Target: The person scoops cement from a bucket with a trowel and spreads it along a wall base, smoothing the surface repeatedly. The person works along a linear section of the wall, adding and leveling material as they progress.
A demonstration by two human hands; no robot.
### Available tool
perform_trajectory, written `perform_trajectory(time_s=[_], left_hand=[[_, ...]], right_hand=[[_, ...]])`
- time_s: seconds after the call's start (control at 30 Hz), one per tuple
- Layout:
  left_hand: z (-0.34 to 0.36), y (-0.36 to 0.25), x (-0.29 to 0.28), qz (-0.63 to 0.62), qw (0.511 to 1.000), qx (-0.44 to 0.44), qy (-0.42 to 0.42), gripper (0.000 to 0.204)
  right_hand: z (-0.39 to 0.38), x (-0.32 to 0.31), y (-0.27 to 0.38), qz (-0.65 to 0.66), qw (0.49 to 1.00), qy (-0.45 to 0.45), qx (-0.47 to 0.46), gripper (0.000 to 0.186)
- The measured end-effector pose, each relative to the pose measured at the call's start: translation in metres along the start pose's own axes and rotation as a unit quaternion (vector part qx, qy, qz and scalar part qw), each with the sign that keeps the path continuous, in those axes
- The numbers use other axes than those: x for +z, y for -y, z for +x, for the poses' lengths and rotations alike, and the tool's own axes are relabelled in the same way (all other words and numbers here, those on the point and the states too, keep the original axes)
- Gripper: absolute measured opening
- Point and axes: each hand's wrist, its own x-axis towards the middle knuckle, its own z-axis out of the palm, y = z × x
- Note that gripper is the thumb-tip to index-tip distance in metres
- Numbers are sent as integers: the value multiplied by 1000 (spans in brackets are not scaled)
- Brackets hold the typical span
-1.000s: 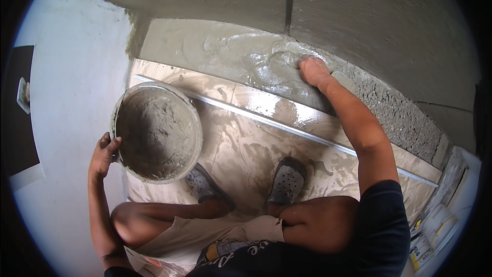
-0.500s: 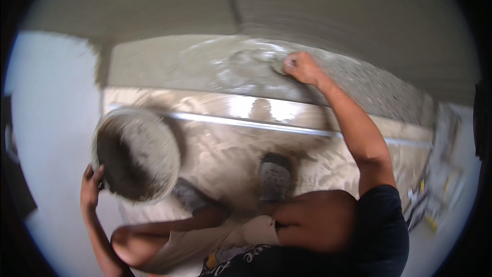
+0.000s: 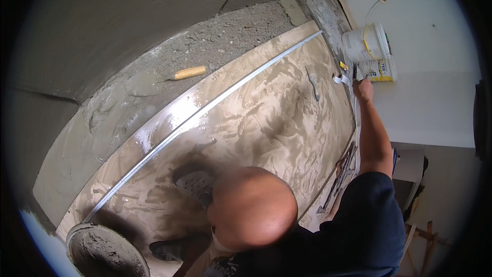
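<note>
My right arm stretches far to the right, where my right hand (image 3: 363, 90) is closed beside a slim dark object (image 3: 354, 71). Whether the fingers grip that object is too small to tell. My left hand is outside the picture. A wooden-handled trowel (image 3: 189, 73) lies on the strip of grey mortar (image 3: 105, 105), its blade partly sunk or hidden in the wet part. At the lower left, cut off by the picture's edge, stands a round bucket of mortar (image 3: 105, 251).
A long metal straightedge (image 3: 205, 109) crosses the smeared floor (image 3: 256, 133). A flat tool (image 3: 313, 84) lies near the right wall. White tubs (image 3: 359, 44) stand beyond my right hand. Several long tools (image 3: 341, 179) lie beside my right arm.
My view has swung to the right. My right hand has left the mortar and reached the right wall; the trowel now lies down. My left hand, earlier on the bucket's rim, has gone from view.
</note>
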Motion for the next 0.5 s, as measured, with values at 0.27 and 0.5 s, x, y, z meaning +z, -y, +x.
perform_trajectory(time_s=[0.27,0.5], left_hand=[[16,-1,7,8,999,33,11,91],[18,-4,-14,70,995,68,-34,92]], right_hand=[[-177,26,259,103,863,230,-438,35],[-315,-95,485,-33,578,248,-777,24]])
